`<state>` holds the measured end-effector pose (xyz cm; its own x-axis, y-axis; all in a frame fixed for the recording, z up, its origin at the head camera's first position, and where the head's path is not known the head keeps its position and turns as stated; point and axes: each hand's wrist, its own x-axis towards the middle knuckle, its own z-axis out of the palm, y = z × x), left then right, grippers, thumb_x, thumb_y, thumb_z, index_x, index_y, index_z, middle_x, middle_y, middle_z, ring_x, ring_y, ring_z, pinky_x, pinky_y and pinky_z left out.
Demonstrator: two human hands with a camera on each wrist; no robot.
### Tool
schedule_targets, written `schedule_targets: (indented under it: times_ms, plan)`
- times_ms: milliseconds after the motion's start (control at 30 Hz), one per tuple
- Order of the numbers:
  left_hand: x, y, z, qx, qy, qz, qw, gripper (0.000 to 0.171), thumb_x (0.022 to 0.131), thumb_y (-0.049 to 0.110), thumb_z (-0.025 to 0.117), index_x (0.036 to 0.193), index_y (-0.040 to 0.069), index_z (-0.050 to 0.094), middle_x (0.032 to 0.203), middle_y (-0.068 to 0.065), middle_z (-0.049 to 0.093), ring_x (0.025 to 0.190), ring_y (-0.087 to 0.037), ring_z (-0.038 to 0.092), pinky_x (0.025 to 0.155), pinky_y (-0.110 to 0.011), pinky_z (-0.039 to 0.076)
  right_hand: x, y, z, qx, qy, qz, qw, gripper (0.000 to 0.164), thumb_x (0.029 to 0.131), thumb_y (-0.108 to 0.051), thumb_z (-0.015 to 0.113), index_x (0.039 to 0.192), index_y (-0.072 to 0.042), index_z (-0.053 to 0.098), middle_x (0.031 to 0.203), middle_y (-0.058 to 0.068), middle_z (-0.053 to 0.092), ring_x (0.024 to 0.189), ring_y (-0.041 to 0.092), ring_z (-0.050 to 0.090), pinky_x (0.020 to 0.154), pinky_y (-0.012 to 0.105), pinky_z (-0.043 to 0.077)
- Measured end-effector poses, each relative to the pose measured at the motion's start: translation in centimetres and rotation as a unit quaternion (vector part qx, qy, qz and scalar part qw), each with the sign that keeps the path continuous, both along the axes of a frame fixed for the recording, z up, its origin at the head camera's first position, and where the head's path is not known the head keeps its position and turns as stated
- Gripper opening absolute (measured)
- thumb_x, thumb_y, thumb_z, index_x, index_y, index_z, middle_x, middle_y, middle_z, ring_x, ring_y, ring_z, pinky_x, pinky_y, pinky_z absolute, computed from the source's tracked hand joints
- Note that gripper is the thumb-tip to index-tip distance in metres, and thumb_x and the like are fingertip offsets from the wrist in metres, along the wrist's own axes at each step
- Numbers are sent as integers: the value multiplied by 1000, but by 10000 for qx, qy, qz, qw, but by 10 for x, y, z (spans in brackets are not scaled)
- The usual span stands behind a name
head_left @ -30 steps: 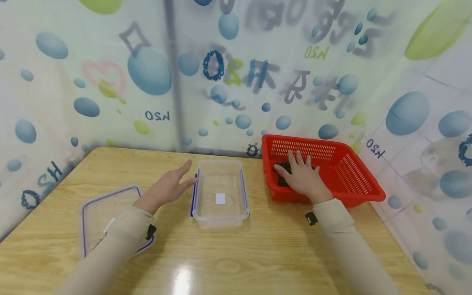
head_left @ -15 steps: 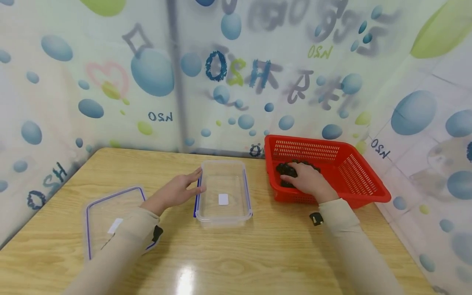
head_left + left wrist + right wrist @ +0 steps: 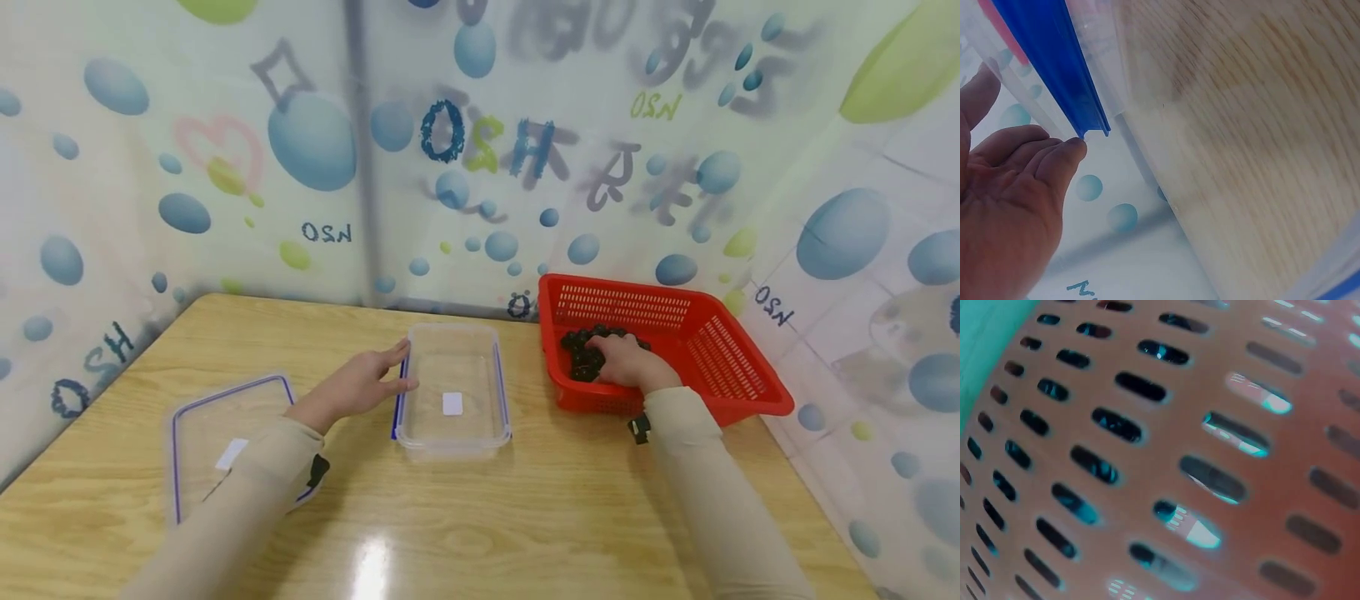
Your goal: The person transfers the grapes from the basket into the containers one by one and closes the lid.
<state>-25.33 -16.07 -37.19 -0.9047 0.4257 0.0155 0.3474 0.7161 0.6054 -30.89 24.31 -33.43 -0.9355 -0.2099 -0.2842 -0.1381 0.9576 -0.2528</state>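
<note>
A bunch of dark grapes (image 3: 585, 354) lies at the left end of a red plastic basket (image 3: 731, 367). My right hand (image 3: 630, 364) reaches over the basket's front wall and grips the grapes, its fingers curled down among them and their tips hidden. A clear food container (image 3: 453, 429) stands to the left of the basket, with a white label and blue-edged side flaps. My left hand (image 3: 360, 385) touches the container's left rim with straight fingers and thumb. In the left wrist view, the fingers of the left hand (image 3: 1019, 181) meet the end of a blue-edged flap (image 3: 1060, 69).
A clear lid (image 3: 225, 408) with a blue seal lies on the wooden table (image 3: 480, 533) at the left, partly under my left sleeve. A patterned curtain (image 3: 465, 225) hangs behind the table. Slotted basket wall (image 3: 1166, 444) fills the right wrist view, dark grapes showing through its holes.
My left hand has come right to the container's rim and stays there. My right hand, earlier spread over the grapes, has lowered and curled its fingers into the bunch.
</note>
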Motion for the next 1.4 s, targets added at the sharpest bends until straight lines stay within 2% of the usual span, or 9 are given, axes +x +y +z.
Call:
schedule_targets:
  times_ms: [133,333,533,733,900,1100,1233,1400]
  plan:
    - [1,0,-1,20,-23,19,10000,71,99,29,62,150,-5,27,155,-21,23,139,-41,25,112,-54,25,-6,0,-4,349,91,347,9987,59,84,-2,64,141,-9,50,135,25,46,119,44,34,93,62,44]
    - [0,-1,-2,72,-99,20,9999,71,99,31,61,151,-3,27,156,-20,22,138,-41,29,111,-54,28,-12,4,-10,615,169,641,9959,60,84,-1,68,139,-11,48,132,29,45,116,48,34,94,64,41]
    - [-2,-2,-2,88,-203,95,9997,72,99,33,61,152,-2,26,157,-18,21,138,-42,29,110,-54,28,-15,4,-14,711,309,513,9957,58,82,-5,71,135,-16,51,127,24,48,114,45,36,93,66,42]
    - [-3,0,-4,153,-315,129,9993,73,99,34,61,152,0,25,158,-16,19,141,-40,22,112,-52,24,-11,10,-10,199,660,316,9971,56,78,-6,76,129,-13,54,120,21,49,109,41,41,87,59,49]
    - [-2,-1,-2,172,-271,88,9994,72,99,32,61,152,-1,25,158,-18,19,140,-40,24,112,-53,25,-9,15,9,-192,1198,289,9922,54,80,2,72,127,-7,49,117,24,49,105,41,45,88,59,49]
    - [-1,-1,0,133,-186,-15,9997,72,100,31,60,152,-3,24,158,-20,19,138,-42,30,110,-53,29,-1,8,43,-476,1709,248,9838,55,82,6,70,129,-4,43,120,28,44,106,44,48,91,61,47]
    - [-2,-1,-1,97,-242,19,9997,73,99,33,60,152,-2,24,158,-19,18,139,-41,28,111,-54,27,5,-4,69,-698,2104,233,9748,59,82,5,70,132,-4,40,122,29,42,112,47,43,90,64,46]
    - [-1,-1,0,86,-314,93,9994,73,99,34,60,153,1,23,159,-18,18,137,-43,30,110,-54,28,14,-36,99,-953,2487,267,9635,61,83,5,70,134,-8,39,123,25,41,115,43,40,91,64,46]
